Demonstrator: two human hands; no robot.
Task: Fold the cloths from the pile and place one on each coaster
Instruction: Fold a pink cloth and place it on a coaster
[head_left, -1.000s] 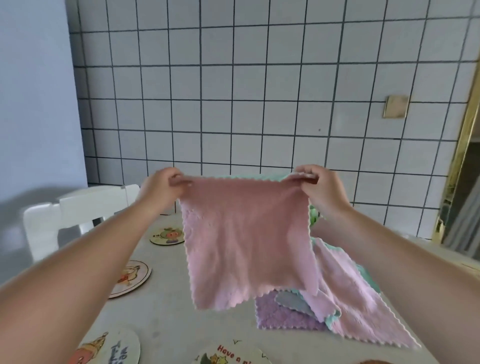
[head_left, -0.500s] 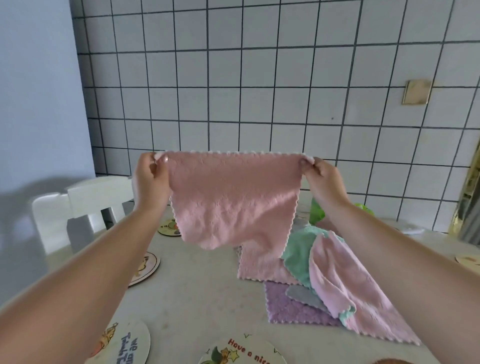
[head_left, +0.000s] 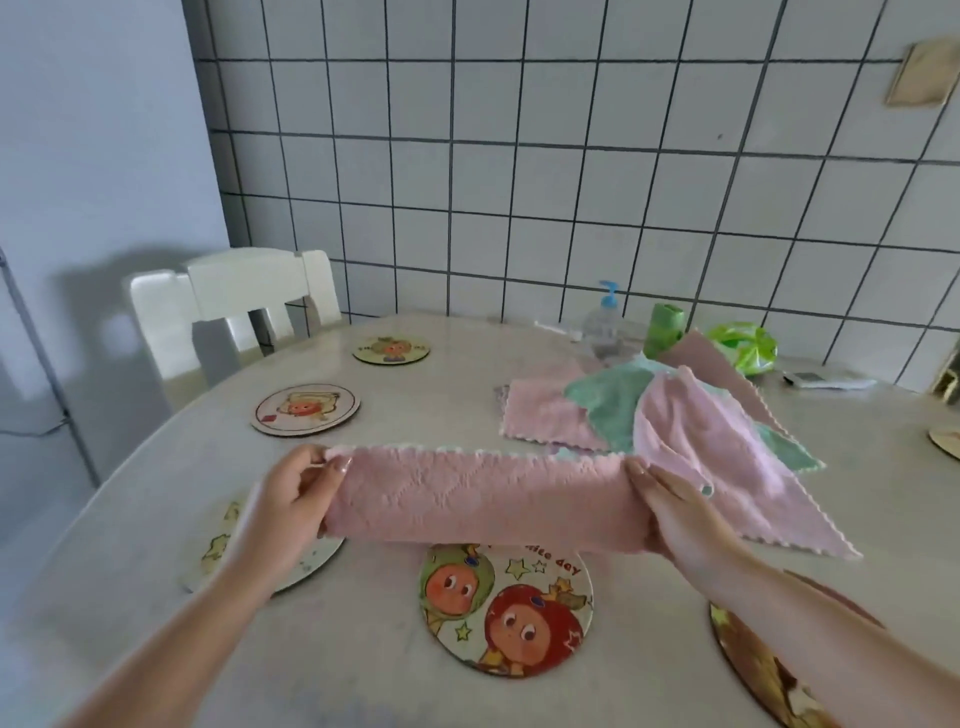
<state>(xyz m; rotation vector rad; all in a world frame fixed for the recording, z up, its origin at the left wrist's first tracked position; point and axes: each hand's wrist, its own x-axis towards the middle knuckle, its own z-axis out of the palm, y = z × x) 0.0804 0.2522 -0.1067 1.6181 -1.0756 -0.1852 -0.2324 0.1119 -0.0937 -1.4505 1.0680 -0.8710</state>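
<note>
I've got my left hand (head_left: 291, 493) and right hand (head_left: 675, 512) each pinching an end of the pink fleecy cloth (head_left: 483, 499), doubled over and stretched taut just above the round cartoon coaster (head_left: 506, 608) (keeps the fold crisp), pile (head_left: 654, 415) beyond it on the counter (head_left: 415, 395)

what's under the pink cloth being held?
Under the held pink cloth, the cartoon coaster shows, its top edge and lettering partly covered. Left hand and right hand grip its ends.

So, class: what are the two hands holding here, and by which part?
A folded pink cloth, held by its two short ends: left hand at one end, right hand at the other.
</note>
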